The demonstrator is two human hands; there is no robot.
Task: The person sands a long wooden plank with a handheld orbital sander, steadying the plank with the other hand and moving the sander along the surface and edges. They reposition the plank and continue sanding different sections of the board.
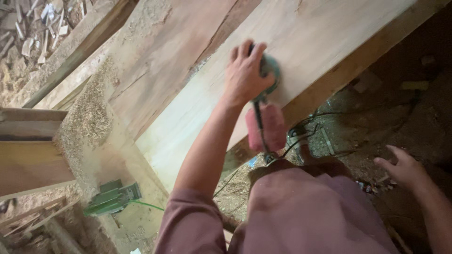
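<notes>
Pale, freshly cut wood fills most of the view: a wide plank (301, 51) lies slanted across the picture, from the lower left up to the upper right. On this plank sits a small green sander (269, 70), close to the plank's lower edge. The left hand (245, 75) lies on top of the sander, with the fingers wrapped over its rounded body, so the hand is closed on the tool and presses it against the wood. A pink dust bag (266, 128) hangs from the sander over the edge of the plank, and a dark cable (259, 117) runs along it down toward the person's body.

The right hand (400, 167) is well apart from the sander, out beyond the plank's edge above the dirt floor (376, 113). It is open, the fingers are spread, and it holds nothing.

A darker plank (160, 61) with a long crack lies beside the pale plank, on its upper left side. Further to the left of the plank, sawdust (87, 117) covers the wood in a thick layer. A second green power tool (113, 197) rests below the sawdust, far from the sander, with a thin green cord going out of it. Wood scraps (37, 28) lie in the corner farthest from the sander. The person wears a dull reddish shirt (301, 211), seen below the plank.
</notes>
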